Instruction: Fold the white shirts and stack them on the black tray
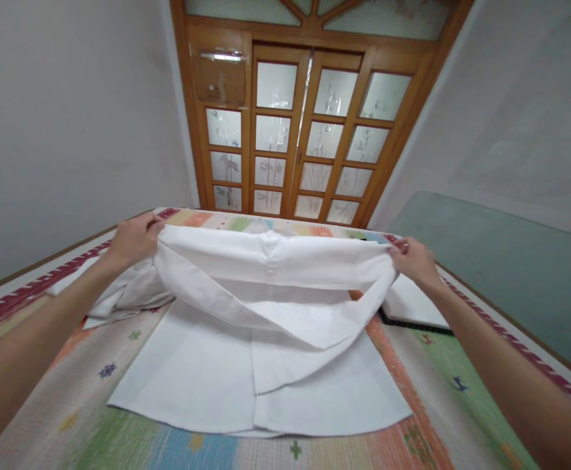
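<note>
A white buttoned shirt (207, 365) spreads over the patterned cloth, its lower hem toward me. Its far part is lifted and stretched level between my hands, with a small button showing at the middle and a loose fold hanging below. My left hand (136, 240) pinches the left end of the raised edge. On the other end, my right hand (415, 260) grips the fabric between thumb and fingers. Close by my left forearm lies a crumpled white garment (129, 290), partly hidden behind the arm.
The bed or table top carries a multicoloured striped cloth (295, 450). Right of the shirt lies a flat white item with a dark edge (413, 303), partly behind my right arm. A pale green panel (501, 261) borders the right side. Wooden glazed doors (309, 130) stand beyond.
</note>
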Tool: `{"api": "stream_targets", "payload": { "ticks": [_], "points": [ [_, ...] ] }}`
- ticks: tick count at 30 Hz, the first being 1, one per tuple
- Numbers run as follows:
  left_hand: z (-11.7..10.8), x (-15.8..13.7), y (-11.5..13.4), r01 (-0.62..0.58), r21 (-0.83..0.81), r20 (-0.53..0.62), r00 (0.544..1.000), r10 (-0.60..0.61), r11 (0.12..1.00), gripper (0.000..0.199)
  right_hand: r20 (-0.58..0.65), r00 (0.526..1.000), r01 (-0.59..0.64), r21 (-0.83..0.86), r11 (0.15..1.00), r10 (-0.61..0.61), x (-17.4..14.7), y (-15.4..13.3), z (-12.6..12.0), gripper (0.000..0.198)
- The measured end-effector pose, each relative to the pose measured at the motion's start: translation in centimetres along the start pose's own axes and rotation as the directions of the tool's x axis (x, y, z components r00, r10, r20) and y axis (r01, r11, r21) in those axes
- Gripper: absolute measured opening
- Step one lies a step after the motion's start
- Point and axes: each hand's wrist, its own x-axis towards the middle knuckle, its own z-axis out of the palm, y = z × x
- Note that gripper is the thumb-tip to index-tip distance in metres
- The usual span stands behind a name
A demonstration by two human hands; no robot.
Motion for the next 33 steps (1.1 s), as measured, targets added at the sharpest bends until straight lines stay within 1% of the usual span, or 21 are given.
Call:
{"api": "stream_targets", "payload": {
  "ticks": [1,2,3,4,6,7,8,9,10,12,14,15,17,19,23,25,27,28,31,33],
  "points": [
    [0.5,-0.2,-0.3,-0.073,0.073,0.042,0.997,0.070,0.995,0.019,0.036,0.996,0.084,-0.142,0.986,-0.079,-0.2,-0.1,0.5,0.017],
    [1.1,-0.4,-0.6,-0.142,0.114,0.079,0.988,0.133,0.983,0.018,0.081,0.987,0.155,-0.246,0.957,-0.139,-0.5,-0.2,0.9,0.020],
    [1.7,-0.8,-0.7,-0.208,0.132,0.100,0.976,0.195,0.969,0.018,0.123,0.975,0.214,-0.308,0.927,-0.184,-0.9,-0.5,1.5,0.023],
    [2.3,-1.2,-0.7,-0.258,0.132,0.117,0.963,0.243,0.957,0.018,0.157,0.960,0.274,-0.336,0.901,-0.233,-1.4,-0.9,2.1,0.025],
    [3.6,-2.2,-0.1,-0.319,0.081,0.169,0.938,0.302,0.944,0.018,0.208,0.924,0.374,-0.322,0.870,-0.320,-2.5,-2.2,3.5,0.025],
    [4.3,-2.6,0.5,-0.343,0.036,0.211,0.921,0.328,0.939,0.018,0.238,0.906,0.410,-0.286,0.866,-0.351,-3.1,-3.2,4.3,0.023],
    [5.1,-3.0,1.2,-0.374,-0.012,0.262,0.894,0.363,0.928,0.019,0.289,0.875,0.454,-0.215,0.865,-0.388,-3.7,-4.3,5.2,0.020],
    [5.9,-3.2,2.1,-0.409,-0.057,0.306,0.861,0.406,0.911,0.021,0.340,0.841,0.484,-0.124,0.866,-0.421,-4.3,-5.6,6.1,0.017],
    [6.8,-3.4,3.1,-0.440,-0.089,0.327,0.834,0.443,0.894,0.022,0.375,0.813,0.491,-0.032,0.870,-0.445,-4.9,-6.9,7.1,0.015],
    [8.7,-3.4,5.2,-0.479,-0.132,0.356,0.794,0.493,0.868,0.023,0.410,0.769,0.483,0.131,0.866,-0.490,-6.1,-9.8,9.1,0.014],
    [10.8,-3.2,7.1,-0.500,-0.181,0.388,0.755,0.528,0.847,0.024,0.402,0.748,0.473,0.237,0.849,-0.529,-7.1,-12.5,11.1,0.017],
    [11.8,-3.0,8.0,-0.498,-0.191,0.391,0.752,0.531,0.846,0.024,0.391,0.740,0.479,0.264,0.837,-0.547,-7.5,-13.7,12.2,0.018],
    [13.6,-2.8,9.3,-0.457,-0.215,0.394,0.768,0.504,0.863,0.023,0.391,0.729,0.496,0.263,0.827,-0.562,-8.2,-15.5,14.0,0.019],
    [15.3,-2.9,10.1,-0.401,-0.259,0.379,0.794,0.474,0.879,0.023,0.410,0.732,0.506,0.209,0.837,-0.545,-8.7,-16.6,15.6,0.023],
    [18.1,-4.3,9.9,-0.306,-0.362,0.327,0.843,0.427,0.881,0.025,0.458,0.756,0.497,0.062,0.865,-0.467,-9.4,-16.7,17.7,0.041],
    [19.3,-5.2,9.5,-0.291,-0.415,0.262,0.869,0.420,0.862,0.027,0.487,0.751,0.502,0.019,0.865,-0.446,-9.7,-16.4,18.4,0.040],
    [20.0,-5.8,9.1,-0.292,-0.458,0.205,0.884,0.419,0.839,0.029,0.489,0.753,0.504,-0.001,0.864,-0.439,-9.8,-16.1,19.0,0.034],
    [20.3,-6.0,9.0,-0.292,-0.473,0.186,0.889,0.419,0.831,0.029,0.480,0.762,0.498,-0.006,0.867,-0.435,-9.7,-16.0,19.2,0.032],
    [20.5,-6.2,8.9,-0.283,-0.488,0.152,0.904,0.399,0.826,0.027,0.444,0.802,0.448,-0.003,0.894,-0.400,-9.4,-15.7,20.0,0.030],
    [20.5,-6.2,8.9,-0.287,-0.486,0.134,0.909,0.395,0.825,0.027,0.423,0.820,0.411,0.035,0.911,-0.386,-9.2,-15.5,20.4,0.020]
  ]
}}
